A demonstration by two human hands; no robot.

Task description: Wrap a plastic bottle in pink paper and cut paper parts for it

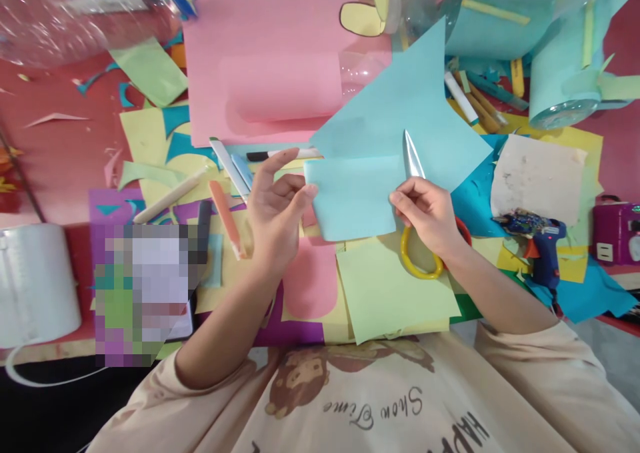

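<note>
A light blue sheet of paper (353,199) is stretched between my two hands, just above the littered table. My left hand (280,206) has its thumb on the sheet's left edge, with the index finger raised and the others curled. At the right edge, the fingers of my right hand (423,209) pinch the same sheet. Scissors (423,271) with yellow and red handles lie beneath my right hand, their blades pointing away from me. Behind them spreads a larger light blue paper (405,99). Pale green paper (400,289) and a pink piece (310,286) lie nearer my body.
A glue gun (545,239) rests at right, near a purple box (616,231). Pink sheets (280,26) and plastic bottles (90,13) crowd the back. Markers (227,216) lie beside my left hand. A white cylindrical object (37,286) stands far left.
</note>
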